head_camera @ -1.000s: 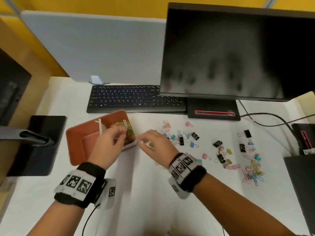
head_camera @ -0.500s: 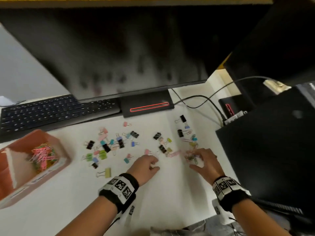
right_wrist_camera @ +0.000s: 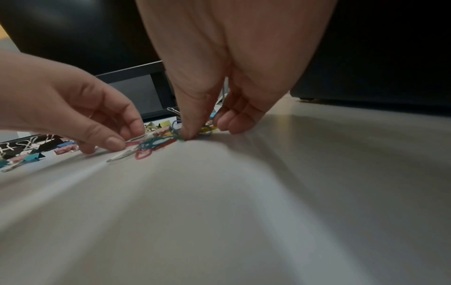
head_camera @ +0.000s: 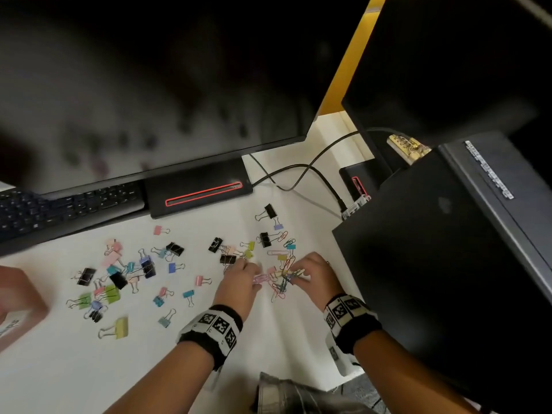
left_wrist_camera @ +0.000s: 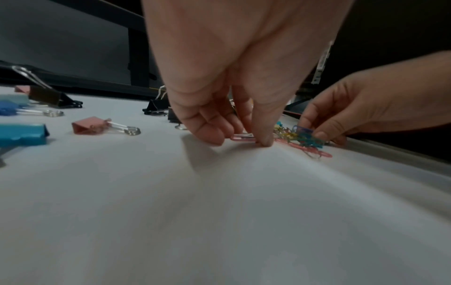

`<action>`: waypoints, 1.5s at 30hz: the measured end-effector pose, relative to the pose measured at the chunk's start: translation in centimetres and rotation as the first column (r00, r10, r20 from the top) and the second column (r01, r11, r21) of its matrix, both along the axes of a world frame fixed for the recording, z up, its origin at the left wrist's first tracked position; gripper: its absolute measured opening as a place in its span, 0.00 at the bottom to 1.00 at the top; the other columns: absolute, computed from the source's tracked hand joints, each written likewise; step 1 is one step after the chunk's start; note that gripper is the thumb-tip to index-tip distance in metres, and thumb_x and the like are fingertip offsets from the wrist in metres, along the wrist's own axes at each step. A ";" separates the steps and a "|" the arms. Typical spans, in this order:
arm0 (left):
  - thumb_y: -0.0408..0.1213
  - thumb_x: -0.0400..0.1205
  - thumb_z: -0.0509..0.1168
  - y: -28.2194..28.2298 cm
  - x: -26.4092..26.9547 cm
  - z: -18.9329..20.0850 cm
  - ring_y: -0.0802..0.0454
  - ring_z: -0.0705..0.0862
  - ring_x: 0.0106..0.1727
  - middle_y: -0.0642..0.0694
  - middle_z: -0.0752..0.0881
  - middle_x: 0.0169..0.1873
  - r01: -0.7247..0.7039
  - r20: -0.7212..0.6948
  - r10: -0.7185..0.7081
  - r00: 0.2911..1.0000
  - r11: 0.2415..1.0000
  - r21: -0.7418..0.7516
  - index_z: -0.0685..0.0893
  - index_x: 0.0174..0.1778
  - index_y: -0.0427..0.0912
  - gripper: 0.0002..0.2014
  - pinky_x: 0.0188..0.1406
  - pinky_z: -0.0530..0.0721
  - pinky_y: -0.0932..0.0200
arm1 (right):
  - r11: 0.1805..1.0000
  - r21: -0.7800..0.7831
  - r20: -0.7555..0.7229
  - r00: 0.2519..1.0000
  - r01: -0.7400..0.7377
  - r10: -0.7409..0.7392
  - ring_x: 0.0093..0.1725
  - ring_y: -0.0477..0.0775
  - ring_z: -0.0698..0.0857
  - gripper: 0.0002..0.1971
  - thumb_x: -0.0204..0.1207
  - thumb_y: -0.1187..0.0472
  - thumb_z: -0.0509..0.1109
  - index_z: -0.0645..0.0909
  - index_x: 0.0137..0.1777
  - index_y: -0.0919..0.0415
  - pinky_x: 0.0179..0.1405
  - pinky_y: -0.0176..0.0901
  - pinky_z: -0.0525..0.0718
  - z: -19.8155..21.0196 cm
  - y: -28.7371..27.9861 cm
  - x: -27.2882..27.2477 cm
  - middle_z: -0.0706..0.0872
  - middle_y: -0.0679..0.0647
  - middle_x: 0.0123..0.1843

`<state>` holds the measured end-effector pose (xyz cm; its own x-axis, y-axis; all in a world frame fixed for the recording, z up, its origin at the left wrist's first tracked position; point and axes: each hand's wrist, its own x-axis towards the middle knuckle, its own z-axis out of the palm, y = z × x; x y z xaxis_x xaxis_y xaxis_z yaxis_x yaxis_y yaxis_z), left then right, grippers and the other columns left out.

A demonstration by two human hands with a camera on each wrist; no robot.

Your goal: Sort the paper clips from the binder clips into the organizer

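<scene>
Both hands pinched the paper clips [head_camera: 282, 280] near the tabletop's right edge: left hand [head_camera: 239, 283], right hand [head_camera: 316, 273]; light, slippery, tangle-prone wire, probably best pinched across loops.

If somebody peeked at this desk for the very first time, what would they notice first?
Probably the colourful binder clips scattered over the white desk in front of the keyboard. Next, the left hand and right hand picking at a tangle of bright paper clips near the black computer case. Behind everything looms a big dark monitor.
</scene>
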<state>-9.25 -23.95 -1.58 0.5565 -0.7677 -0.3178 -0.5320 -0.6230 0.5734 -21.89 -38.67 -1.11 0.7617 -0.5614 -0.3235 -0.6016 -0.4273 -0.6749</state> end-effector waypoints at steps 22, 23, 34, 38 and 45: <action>0.35 0.77 0.68 0.4 -0.9 -0.2 0.55 0.76 0.42 0.53 0.76 0.39 0.166 -0.170 -0.177 0.969 0.983 -0.078 0.80 0.58 0.47 0.14 0.43 0.73 0.63 | 0.988 -0.018 0.015 0.988 -0.155 0.156 0.50 0.46 0.77 0.11 0.73 0.64 0.72 0.84 0.55 0.62 0.55 0.35 0.76 -0.4 1.3 0.5 0.80 0.52 0.51; 0.34 0.77 0.68 0.3 -1.1 -0.3 0.55 0.77 0.43 0.51 0.78 0.42 0.164 -0.156 -0.171 0.973 0.985 -0.056 0.80 0.60 0.47 0.16 0.45 0.74 0.63 | 0.988 -0.014 0.011 0.988 -0.151 0.152 0.50 0.46 0.77 0.10 0.73 0.64 0.72 0.85 0.54 0.63 0.55 0.35 0.76 -0.4 1.4 0.6 0.80 0.53 0.51; 0.31 0.78 0.66 2.2 0.0 -0.7 0.42 0.81 0.45 0.41 0.83 0.43 0.070 0.025 -0.068 0.997 0.991 -0.115 0.84 0.45 0.38 0.04 0.45 0.82 0.51 | 0.997 0.004 0.018 0.996 -0.083 0.083 0.44 0.46 0.80 0.08 0.73 0.64 0.72 0.86 0.52 0.63 0.50 0.35 0.78 -0.1 2.3 0.8 0.88 0.58 0.50; 0.31 0.79 0.64 3.0 0.7 -0.3 0.45 0.81 0.48 0.42 0.84 0.46 0.036 -0.022 -0.039 0.999 0.992 -0.124 0.82 0.53 0.39 0.08 0.46 0.77 0.58 | 1.000 0.013 0.042 0.999 -0.029 0.028 0.46 0.48 0.84 0.08 0.74 0.62 0.72 0.85 0.52 0.62 0.52 0.39 0.83 0.9 2.1 0.7 0.88 0.56 0.49; 0.31 0.79 0.65 5.2 2.3 1.2 0.52 0.81 0.47 0.45 0.84 0.46 -0.028 -0.086 0.017 0.996 0.990 -0.138 0.84 0.51 0.39 0.07 0.54 0.76 0.61 | 0.995 -0.087 0.171 0.984 -0.038 0.052 0.40 0.34 0.80 0.05 0.73 0.61 0.73 0.84 0.48 0.59 0.43 0.22 0.78 4.1 1.6 1.8 0.83 0.45 0.42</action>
